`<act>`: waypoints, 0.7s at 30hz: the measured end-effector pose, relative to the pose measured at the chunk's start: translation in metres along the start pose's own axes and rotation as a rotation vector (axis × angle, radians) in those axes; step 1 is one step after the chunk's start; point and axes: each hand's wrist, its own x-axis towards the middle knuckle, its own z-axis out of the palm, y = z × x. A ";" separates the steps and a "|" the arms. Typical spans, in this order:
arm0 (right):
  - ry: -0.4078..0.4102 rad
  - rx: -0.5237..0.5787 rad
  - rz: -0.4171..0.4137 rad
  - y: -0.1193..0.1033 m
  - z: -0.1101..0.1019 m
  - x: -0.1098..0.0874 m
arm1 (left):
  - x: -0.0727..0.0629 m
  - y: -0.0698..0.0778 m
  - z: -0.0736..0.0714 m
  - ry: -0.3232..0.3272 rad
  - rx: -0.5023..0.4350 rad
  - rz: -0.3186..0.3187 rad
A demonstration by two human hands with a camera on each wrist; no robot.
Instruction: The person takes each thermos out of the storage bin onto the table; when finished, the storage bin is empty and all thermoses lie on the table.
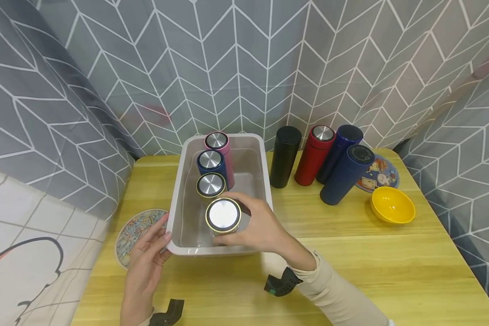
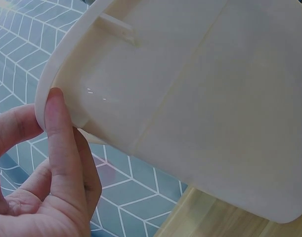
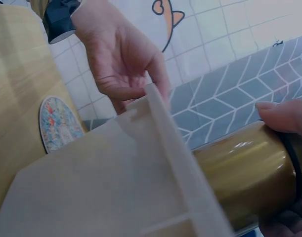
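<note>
My right hand [image 1: 261,224] grips a gold thermos bottle [image 3: 244,170] near its top, fingers and thumb round its sides; its silver lid [image 1: 223,215] faces up. The bottle is at the near end of the pale plastic bin [image 1: 266,172], its lower part hidden by the bin wall in the right wrist view. At the bin's near left corner, my left hand [image 1: 146,260] pinches the rim between thumb and fingers. Inside the bin, a pink bottle [image 1: 227,158], a navy bottle [image 1: 210,159] and another gold bottle [image 1: 211,184] stand in a row toward the back.
Right of the bin stand a black bottle [image 1: 284,158], a red bottle [image 1: 313,158] and two blue bottles, one in front [image 1: 342,179]. A yellow bowl [image 1: 393,205] and a round patterned mat [image 1: 385,174] lie beyond. Another round mat [image 1: 134,233] is left, and a curtain [image 1: 244,68] hangs behind.
</note>
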 end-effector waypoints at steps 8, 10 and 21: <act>0.118 0.001 -0.031 -0.020 -0.013 -0.008 | 0.000 0.001 0.000 0.004 0.007 -0.003; 0.126 0.012 -0.057 -0.025 -0.016 -0.009 | -0.001 0.001 0.000 0.002 0.007 -0.003; 0.180 0.064 -0.173 -0.047 -0.038 -0.016 | -0.001 0.001 -0.002 -0.002 0.015 -0.004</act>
